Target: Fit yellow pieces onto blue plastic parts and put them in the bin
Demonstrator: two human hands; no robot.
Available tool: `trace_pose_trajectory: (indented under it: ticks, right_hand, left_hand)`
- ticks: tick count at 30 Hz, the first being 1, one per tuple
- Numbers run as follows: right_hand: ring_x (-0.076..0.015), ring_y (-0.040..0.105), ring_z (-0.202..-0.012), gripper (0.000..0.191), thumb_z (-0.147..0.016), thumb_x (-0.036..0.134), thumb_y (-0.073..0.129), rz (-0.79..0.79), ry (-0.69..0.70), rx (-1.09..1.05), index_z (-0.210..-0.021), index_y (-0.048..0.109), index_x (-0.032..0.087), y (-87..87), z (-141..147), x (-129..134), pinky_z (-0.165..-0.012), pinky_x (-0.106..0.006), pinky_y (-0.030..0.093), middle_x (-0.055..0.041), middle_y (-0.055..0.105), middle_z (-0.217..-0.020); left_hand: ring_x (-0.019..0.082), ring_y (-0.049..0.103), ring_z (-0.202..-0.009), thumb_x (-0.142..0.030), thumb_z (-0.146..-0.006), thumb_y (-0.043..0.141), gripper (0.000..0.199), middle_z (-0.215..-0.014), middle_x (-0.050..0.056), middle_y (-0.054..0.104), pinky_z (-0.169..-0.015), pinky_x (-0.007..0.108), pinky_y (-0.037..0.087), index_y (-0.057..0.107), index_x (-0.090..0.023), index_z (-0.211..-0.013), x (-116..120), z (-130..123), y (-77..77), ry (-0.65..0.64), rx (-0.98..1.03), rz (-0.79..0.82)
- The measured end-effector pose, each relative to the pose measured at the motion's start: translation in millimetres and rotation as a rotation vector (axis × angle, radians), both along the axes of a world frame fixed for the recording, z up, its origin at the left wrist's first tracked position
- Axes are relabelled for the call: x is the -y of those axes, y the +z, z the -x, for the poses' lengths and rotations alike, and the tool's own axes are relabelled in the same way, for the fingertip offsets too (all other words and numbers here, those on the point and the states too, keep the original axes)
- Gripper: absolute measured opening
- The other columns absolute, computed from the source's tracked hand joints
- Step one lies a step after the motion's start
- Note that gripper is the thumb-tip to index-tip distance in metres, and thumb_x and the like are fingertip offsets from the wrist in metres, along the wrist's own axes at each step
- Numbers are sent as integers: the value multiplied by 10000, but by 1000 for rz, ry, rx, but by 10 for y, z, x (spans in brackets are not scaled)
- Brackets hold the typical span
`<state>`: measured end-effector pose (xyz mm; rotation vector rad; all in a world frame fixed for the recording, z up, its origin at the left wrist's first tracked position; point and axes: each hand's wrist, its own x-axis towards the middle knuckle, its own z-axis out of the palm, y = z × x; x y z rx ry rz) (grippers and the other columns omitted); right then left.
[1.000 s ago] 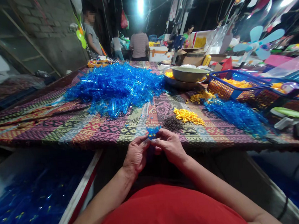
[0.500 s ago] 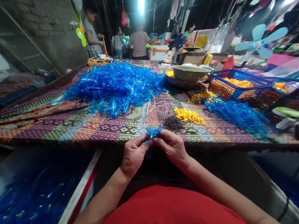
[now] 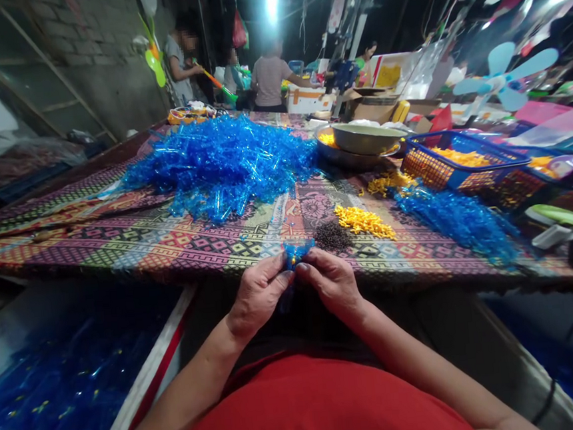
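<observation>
Blue plastic piece point(image 3: 298, 249): centre of the frame, at the table's near edge, just beyond both sets of fingertips.
Long axis: unclear; the top flares left to right, and a dim blue part shows below, between the hands.
Left hand point(image 3: 257, 291): thumb and finger pinch the piece's left side.
Right hand point(image 3: 333, 283): thumb and finger pinch its right side; neither hand is nearer.
Look: clear, shiny blue, with a small yellow spot.
Dark beads point(image 3: 332, 236): just beyond the right hand, beside yellow bits point(image 3: 367, 222).
</observation>
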<state>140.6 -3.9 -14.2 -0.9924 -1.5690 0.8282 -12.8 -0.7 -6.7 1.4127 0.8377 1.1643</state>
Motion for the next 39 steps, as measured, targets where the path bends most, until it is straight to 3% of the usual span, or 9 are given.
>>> trace_pose_trajectory:
  ticks: [6, 9, 13, 20, 23, 28, 32, 35, 39]
  right_hand:
    - [-120, 431, -538, 221, -810, 365, 560, 75, -22, 28, -681, 599, 190, -70, 30, 5, -524, -247, 370, 9, 493, -603]
    - [-133, 451, -572, 226, -790, 371, 583, 29, -48, 18, -653, 599, 192, -56, 39, 2, -562, -262, 396, 0, 503, -607]
    - [-131, 478, -547, 226, -741, 413, 634, 91, -59, -93, -685, 596, 197, -23, 56, 23, -498, -255, 411, -6, 529, -631]
    - [-108, 476, -394, 264, -697, 402, 691, 333, 50, -276, -678, 517, 204, -55, 72, 59, -394, -237, 393, 44, 521, -503]
    - [-130, 552, -512, 276, -647, 380, 736, 358, 56, -301, -759, 571, 190, -87, 49, 7, -493, -255, 460, 11, 601, -620]
    - [-196, 607, -881, 652, -566, 317, 797, 258, 124, -237, -1160, 541, 240, 31, -94, -100, -739, -326, 498, -74, 613, -1087]
    - [-203, 601, -884, 309, -701, 343, 692, 49, 257, 87, -970, 664, 192, 233, -192, -146, -808, -341, 455, -63, 668, -909]
    - [-159, 591, -702, 152, -749, 318, 631, -63, 161, 241, -767, 661, 170, 268, -172, -167, -682, -276, 452, -30, 648, -733]
    - [-117, 538, -590, 198, -798, 303, 559, -78, 37, 266, -666, 601, 161, 183, -113, -190, -581, -225, 418, -3, 598, -633]
  left_hand:
    - [191, 582, -946, -213, -760, 632, 285, -958, 22, 686, -890, 256, 416, 687, -188, -1039, 38, 32, -38, -6, -2, 63]
    - [160, 616, -738, -267, -783, 612, 332, -803, 21, 688, -697, 246, 489, 650, -171, -1099, 69, 22, -93, -64, 45, 203]
    - [111, 570, -491, -317, -781, 613, 439, -666, 15, 651, -485, 226, 478, 565, -171, -1193, 125, -72, -149, -165, 375, 473]
    - [114, 565, -415, -299, -768, 621, 373, -632, -2, 595, -316, 183, 383, 581, -151, -1108, 154, -138, -180, -207, 498, 527]
    - [95, 545, -379, -302, -781, 601, 284, -652, -6, 592, -291, 171, 349, 595, -147, -1019, 137, -96, -253, -185, 485, 518]
    - [83, 532, -364, -304, -807, 555, 202, -673, 11, 599, -277, 156, 303, 583, -131, -907, 137, -48, -327, -259, 433, 535]
    - [79, 508, -336, -300, -814, 532, 199, -622, 24, 591, -275, 162, 280, 574, -105, -824, 156, -58, -326, -400, 410, 558]
    - [67, 484, -316, -318, -820, 525, 230, -590, 23, 581, -285, 163, 267, 578, -95, -801, 161, -76, -326, -433, 380, 582]
    - [74, 486, -314, -378, -818, 526, 289, -561, 9, 561, -265, 161, 245, 571, -98, -761, 156, -101, -334, -424, 352, 622]
